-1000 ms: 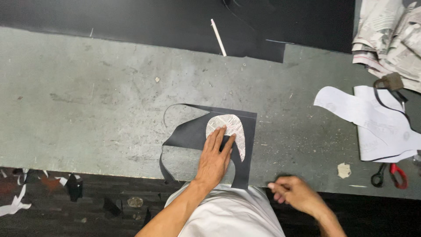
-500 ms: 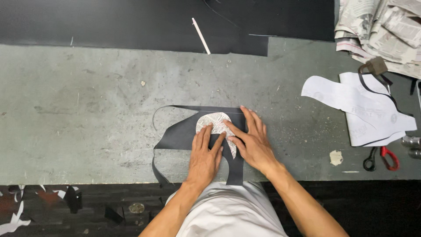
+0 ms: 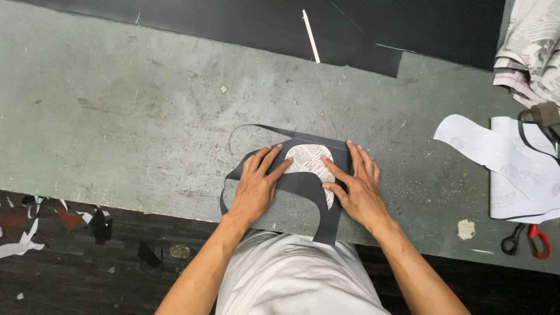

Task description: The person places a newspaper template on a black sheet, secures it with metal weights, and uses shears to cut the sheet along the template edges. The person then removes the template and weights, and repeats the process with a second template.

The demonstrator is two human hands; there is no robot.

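Note:
A dark grey cut sheet piece (image 3: 300, 184) lies at the near edge of the worn green table (image 3: 146, 116), with a thin strip curling off its left side. A rounded newspaper pattern (image 3: 312, 160) rests on it. My left hand (image 3: 256, 184) lies flat on the sheet's left part, fingertips at the pattern's edge. My right hand (image 3: 356, 186) presses flat on the right part, fingers touching the pattern. Neither hand grips anything.
A large black sheet (image 3: 262, 23) covers the table's far side, with a white stick (image 3: 311, 36) on it. White paper patterns (image 3: 507, 169) lie at right, crumpled newspaper (image 3: 531, 46) beyond them. Red-handled scissors (image 3: 525, 239) sit at the near right. Scraps litter the dark floor (image 3: 58, 233).
My right hand came up from the table's near edge and settled flat on the sheet beside the pattern. My left hand shifted slightly left. The camera moved closer.

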